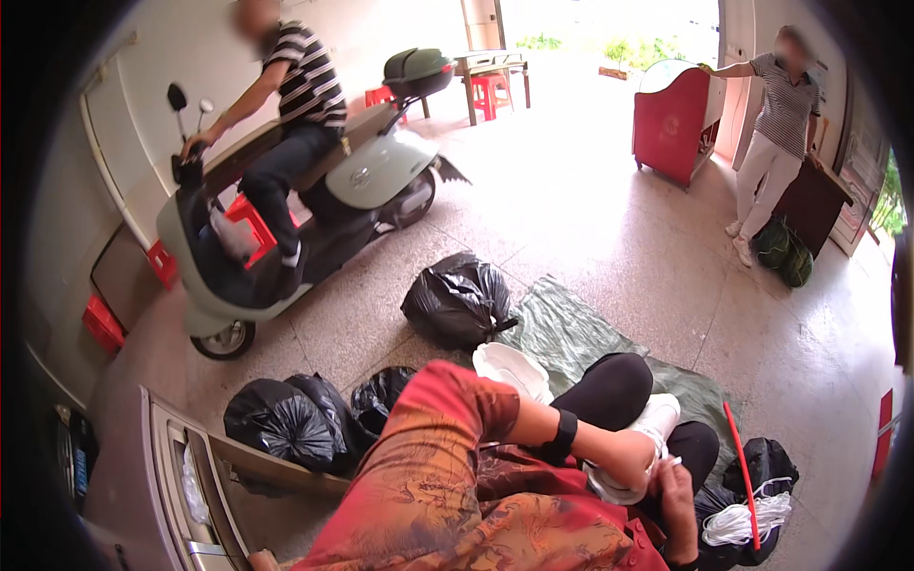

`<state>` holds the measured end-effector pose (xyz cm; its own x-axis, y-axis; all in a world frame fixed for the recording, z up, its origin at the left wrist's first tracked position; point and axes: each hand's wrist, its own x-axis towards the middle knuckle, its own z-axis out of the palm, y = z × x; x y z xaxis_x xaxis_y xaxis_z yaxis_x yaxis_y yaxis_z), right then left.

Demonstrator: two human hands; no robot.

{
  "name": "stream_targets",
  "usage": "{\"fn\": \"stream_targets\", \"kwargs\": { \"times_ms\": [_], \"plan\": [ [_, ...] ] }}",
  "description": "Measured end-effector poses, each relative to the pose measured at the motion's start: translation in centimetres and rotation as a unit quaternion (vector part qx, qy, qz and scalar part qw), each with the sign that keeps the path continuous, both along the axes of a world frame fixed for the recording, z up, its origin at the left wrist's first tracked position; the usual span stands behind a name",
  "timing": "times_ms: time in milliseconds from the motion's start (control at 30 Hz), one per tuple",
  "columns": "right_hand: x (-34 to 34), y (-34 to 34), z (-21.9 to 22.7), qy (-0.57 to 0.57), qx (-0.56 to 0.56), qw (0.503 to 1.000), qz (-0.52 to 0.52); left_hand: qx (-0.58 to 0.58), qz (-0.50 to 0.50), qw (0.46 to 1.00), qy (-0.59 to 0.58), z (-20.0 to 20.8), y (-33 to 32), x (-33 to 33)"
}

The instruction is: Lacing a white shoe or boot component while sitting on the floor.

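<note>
Left grip [625,461] on white shoe [659,413], long axis forward-right.

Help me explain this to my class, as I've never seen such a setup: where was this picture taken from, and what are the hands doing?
There is no machine here: a wide fisheye camera on a person's head looks down, so edges bend. The red patterned clothing is the wearer's own. The left hand, past a black wristband, and the right hand meet at a white item; its kind and their exact grip are hard to make out. On the floor lie black bags and a green sheet; white cord and a red rod are at lower right. Two other people are nearby, one on a scooter.
</note>
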<state>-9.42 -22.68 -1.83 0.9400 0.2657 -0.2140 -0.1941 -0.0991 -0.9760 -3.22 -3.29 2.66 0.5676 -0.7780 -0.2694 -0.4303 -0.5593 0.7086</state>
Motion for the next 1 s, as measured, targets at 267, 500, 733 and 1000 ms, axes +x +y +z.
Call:
{"fn": "stream_targets", "kwargs": {
  "times_ms": [267,500,733,1000],
  "plan": [
    [-2.4,2.6,0.6,-0.425,-0.292,0.853,0.074,-0.265,0.079,0.921,0.274,-5.6,0.8,1.8],
    [-2.6,3.5,-0.8,-0.398,-0.268,0.876,0.034,-0.183,-0.085,0.974,-0.104,-5.2,0.9,2.1],
    [-3.1,4.0,0.0,-0.115,0.067,0.989,-0.068,-0.199,-0.040,0.969,-0.142,-5.1,1.7,1.7],
    [-2.7,2.7,-4.0,-0.003,0.173,0.956,-0.237,-0.241,0.044,0.964,-0.107,-9.3,0.1,1.6]
  ]
}}
